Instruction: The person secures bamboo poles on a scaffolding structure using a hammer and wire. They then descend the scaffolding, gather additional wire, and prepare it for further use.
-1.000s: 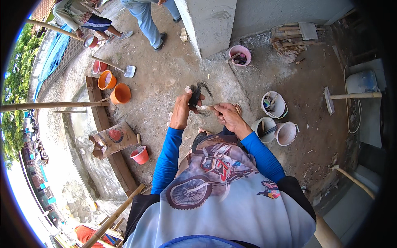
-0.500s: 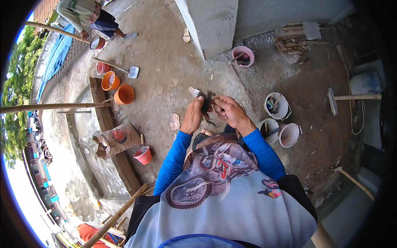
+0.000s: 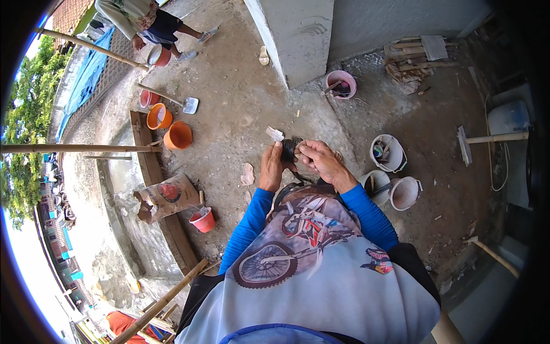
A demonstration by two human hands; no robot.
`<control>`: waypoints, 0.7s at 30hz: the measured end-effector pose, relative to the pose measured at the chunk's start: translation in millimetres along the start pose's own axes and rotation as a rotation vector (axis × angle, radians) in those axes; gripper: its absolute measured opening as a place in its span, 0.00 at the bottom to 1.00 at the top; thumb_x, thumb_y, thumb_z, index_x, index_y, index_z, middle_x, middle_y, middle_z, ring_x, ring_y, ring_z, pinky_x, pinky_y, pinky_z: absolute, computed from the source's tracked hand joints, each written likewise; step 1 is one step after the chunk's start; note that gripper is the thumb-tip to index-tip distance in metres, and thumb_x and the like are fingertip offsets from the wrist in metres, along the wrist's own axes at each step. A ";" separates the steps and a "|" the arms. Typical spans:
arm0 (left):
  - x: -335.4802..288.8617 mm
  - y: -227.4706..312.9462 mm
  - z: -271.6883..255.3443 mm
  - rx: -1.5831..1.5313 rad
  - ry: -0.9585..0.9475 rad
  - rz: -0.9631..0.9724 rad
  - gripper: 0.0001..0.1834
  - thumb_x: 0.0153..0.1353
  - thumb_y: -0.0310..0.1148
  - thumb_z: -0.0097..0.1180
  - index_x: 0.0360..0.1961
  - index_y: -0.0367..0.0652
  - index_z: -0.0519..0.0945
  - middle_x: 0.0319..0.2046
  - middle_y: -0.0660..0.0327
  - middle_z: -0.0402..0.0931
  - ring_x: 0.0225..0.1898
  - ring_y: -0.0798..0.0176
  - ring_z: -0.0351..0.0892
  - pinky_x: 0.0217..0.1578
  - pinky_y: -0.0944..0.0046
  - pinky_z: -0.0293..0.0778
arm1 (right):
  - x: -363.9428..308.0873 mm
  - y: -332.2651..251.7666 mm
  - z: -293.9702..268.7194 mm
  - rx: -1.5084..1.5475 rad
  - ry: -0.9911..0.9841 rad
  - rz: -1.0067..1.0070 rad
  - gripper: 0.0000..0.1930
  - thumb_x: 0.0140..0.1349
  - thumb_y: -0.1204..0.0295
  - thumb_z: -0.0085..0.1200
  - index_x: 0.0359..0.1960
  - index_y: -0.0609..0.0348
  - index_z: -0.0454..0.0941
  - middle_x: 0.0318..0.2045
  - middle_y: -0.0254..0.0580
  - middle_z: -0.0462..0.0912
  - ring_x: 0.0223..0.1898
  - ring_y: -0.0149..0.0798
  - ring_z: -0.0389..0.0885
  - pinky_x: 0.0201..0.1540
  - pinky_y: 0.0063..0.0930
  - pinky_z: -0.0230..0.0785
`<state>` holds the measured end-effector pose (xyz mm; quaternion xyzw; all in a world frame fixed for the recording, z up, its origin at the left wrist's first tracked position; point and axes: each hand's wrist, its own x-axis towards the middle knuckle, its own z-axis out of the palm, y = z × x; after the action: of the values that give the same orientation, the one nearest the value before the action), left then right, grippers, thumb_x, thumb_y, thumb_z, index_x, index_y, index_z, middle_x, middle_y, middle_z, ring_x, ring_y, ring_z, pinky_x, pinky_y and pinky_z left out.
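In front of my body, both hands meet at a dark bundle of thin black strands (image 3: 290, 150), with loose ends sticking out around it. My left hand (image 3: 271, 167) is closed around its left side, thumb on top. My right hand (image 3: 322, 161) pinches strands at the bundle's right edge, fingers bent together. The strands' material is too fine to make out. Beyond the left fingertips a pale flat scrap (image 3: 274, 133) shows on the ground.
Orange buckets (image 3: 178, 136), a shovel (image 3: 191, 105), a torn paper sack (image 3: 166, 198) and a red bucket (image 3: 203, 219) stand left. White pails (image 3: 404, 193) and a pink bucket (image 3: 341, 85) are right. At upper left another person (image 3: 160, 28) carries a bucket.
The other person has stepped to the right with the bucket. My hands stay at the bundle, the right one slightly shifted. The whole view has moved a little.
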<state>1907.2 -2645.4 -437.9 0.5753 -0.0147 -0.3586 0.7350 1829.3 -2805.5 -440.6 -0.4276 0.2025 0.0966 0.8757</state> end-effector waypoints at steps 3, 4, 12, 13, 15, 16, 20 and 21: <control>1.7 -8.1 5.5 0.179 0.066 0.124 0.24 0.78 0.49 0.42 0.39 0.35 0.76 0.24 0.59 0.78 0.20 0.65 0.78 0.19 0.65 0.73 | -1.6 -2.9 -5.2 -0.316 0.064 -0.061 0.10 0.72 0.68 0.51 0.38 0.62 0.80 0.23 0.27 0.76 0.21 0.20 0.66 0.23 0.17 0.58; 2.9 -10.2 7.6 0.247 0.094 0.167 0.24 0.78 0.48 0.43 0.40 0.35 0.77 0.22 0.60 0.76 0.18 0.66 0.76 0.18 0.65 0.71 | -4.4 -4.8 -3.7 -0.404 0.094 -0.100 0.10 0.70 0.69 0.52 0.37 0.64 0.81 0.23 0.29 0.77 0.22 0.21 0.69 0.24 0.18 0.60; 22.3 -4.3 19.0 0.506 0.187 0.327 0.23 0.77 0.45 0.47 0.41 0.31 0.79 0.17 0.60 0.74 0.15 0.68 0.73 0.18 0.63 0.68 | -16.7 -37.5 12.7 -0.710 0.291 -0.370 0.06 0.64 0.76 0.54 0.36 0.68 0.79 0.25 0.40 0.84 0.26 0.25 0.79 0.28 0.22 0.71; 26.3 -0.2 17.7 0.531 0.183 0.366 0.23 0.77 0.45 0.47 0.41 0.31 0.79 0.17 0.60 0.74 0.15 0.68 0.73 0.18 0.63 0.68 | -17.3 -49.4 17.3 -0.508 0.171 -0.236 0.06 0.65 0.76 0.51 0.36 0.67 0.79 0.27 0.42 0.85 0.27 0.27 0.81 0.30 0.24 0.74; 32.8 15.8 18.0 0.546 0.168 0.407 0.24 0.77 0.46 0.47 0.41 0.31 0.80 0.17 0.61 0.74 0.15 0.68 0.73 0.18 0.64 0.68 | -13.5 -71.2 26.1 -0.383 0.055 -0.259 0.07 0.65 0.77 0.49 0.39 0.68 0.79 0.29 0.43 0.86 0.30 0.29 0.83 0.33 0.25 0.77; 31.9 30.1 19.4 0.510 0.114 0.387 0.25 0.77 0.47 0.47 0.42 0.32 0.80 0.17 0.62 0.74 0.16 0.70 0.73 0.17 0.67 0.67 | -11.9 -78.3 30.2 -0.314 -0.002 -0.266 0.08 0.65 0.77 0.49 0.40 0.68 0.79 0.29 0.43 0.86 0.32 0.30 0.84 0.34 0.25 0.78; 37.5 65.5 19.6 0.345 0.041 0.354 0.26 0.77 0.49 0.45 0.44 0.33 0.81 0.19 0.64 0.74 0.15 0.73 0.71 0.15 0.69 0.66 | -7.2 -101.8 46.9 -0.207 -0.096 -0.375 0.10 0.65 0.79 0.48 0.43 0.68 0.80 0.33 0.44 0.86 0.36 0.33 0.86 0.39 0.26 0.80; 39.2 70.7 17.9 0.339 0.065 0.336 0.25 0.77 0.49 0.46 0.42 0.33 0.81 0.20 0.64 0.75 0.15 0.72 0.70 0.15 0.70 0.65 | -7.1 -106.4 50.6 -0.213 -0.118 -0.423 0.10 0.65 0.80 0.47 0.43 0.69 0.80 0.34 0.45 0.86 0.37 0.34 0.87 0.41 0.26 0.80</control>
<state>1964.6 -2676.0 -386.6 0.6913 -0.1464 -0.2048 0.6773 1873.1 -2831.1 -334.0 -0.5439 0.0457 -0.0431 0.8368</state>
